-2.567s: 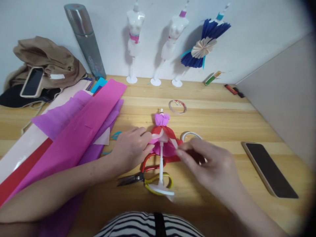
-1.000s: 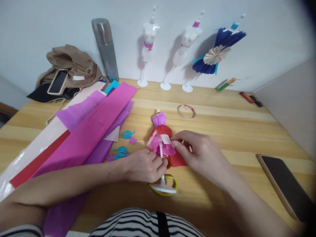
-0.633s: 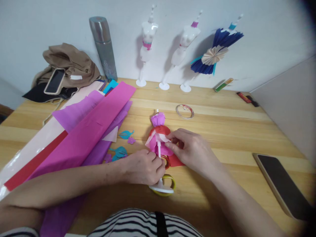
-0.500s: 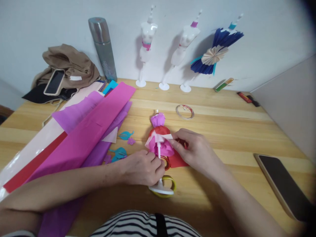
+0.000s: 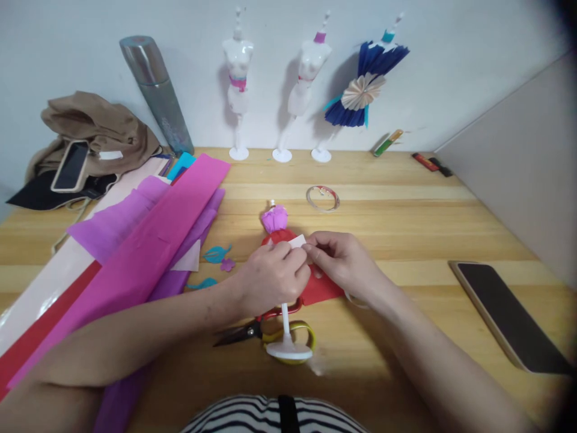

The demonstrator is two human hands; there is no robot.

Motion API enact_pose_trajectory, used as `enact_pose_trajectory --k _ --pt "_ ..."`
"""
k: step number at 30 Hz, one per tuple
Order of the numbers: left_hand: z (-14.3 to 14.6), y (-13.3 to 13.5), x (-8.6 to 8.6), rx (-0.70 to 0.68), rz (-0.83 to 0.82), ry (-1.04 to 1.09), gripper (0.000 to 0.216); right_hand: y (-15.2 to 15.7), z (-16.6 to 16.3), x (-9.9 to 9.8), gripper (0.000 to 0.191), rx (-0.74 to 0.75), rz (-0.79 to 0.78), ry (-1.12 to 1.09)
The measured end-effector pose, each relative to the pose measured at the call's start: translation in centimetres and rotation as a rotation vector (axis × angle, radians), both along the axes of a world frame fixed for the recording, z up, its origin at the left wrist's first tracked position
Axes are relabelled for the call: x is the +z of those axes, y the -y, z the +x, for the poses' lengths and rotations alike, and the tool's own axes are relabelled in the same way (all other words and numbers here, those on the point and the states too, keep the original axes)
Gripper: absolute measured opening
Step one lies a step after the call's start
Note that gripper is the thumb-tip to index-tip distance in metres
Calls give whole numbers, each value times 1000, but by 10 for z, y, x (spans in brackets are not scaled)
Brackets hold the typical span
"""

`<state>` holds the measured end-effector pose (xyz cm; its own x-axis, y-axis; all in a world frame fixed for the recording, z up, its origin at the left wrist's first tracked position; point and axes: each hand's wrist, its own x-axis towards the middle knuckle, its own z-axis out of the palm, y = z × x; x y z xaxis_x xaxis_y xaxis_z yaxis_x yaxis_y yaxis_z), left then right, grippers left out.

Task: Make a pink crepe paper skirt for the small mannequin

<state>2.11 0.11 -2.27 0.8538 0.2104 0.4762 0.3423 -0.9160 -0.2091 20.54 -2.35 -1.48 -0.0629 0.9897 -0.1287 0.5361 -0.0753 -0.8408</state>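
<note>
A small white dress-form mannequin lies tilted towards me, with a purple paper top [image 5: 274,219], a red paper skirt [image 5: 278,236] and a round white base [image 5: 288,350]. My left hand [image 5: 274,278] is closed over the lower skirt, its fingertips hidden, covering the upper stand. Between my hands a pale strip of paper [image 5: 298,241] sticks out. Thumb and finger of my right hand [image 5: 340,260] pinch its right end. Beneath the mannequin are scissors [image 5: 246,332] with red and yellow handles. Red paper [image 5: 320,290] lies under my right hand.
Left, long pink paper [image 5: 157,240] lies over purple and red sheets. Blue leaf cut-outs [image 5: 216,254] and a purple flower [image 5: 228,264] are beside it. Three mannequins [image 5: 238,96] and a flask [image 5: 157,96] stand at the wall. A phone [image 5: 509,316] lies right; a wire coil [image 5: 323,198] lies behind.
My left hand has gone from the mannequin's stand up to the skirt and pale paper, uncovering the scissor blades. My right hand still pinches the paper. The camera view has shifted slightly.
</note>
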Motion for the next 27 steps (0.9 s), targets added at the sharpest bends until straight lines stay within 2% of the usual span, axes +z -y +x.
enact_pose_trajectory --k 4,9,12,15,22,27 --pt "-8 -7 -11 9 33 67 21 2 1 4 28 -29 17 65" --pt "-17 -8 -24 26 11 195 18 10 -11 11 23 70 51 103" --pt "-18 -8 -29 26 -24 216 17 13 -17 8 18 76 125 212" --pt "-20 -7 -31 31 -39 238 16 12 -16 3 21 60 201 302" --pt "-23 -8 -31 42 -85 339 16 6 -15 6 18 64 195 205" --pt "-22 -8 -33 124 -119 287 10 -1 -20 8 19 113 145 210"
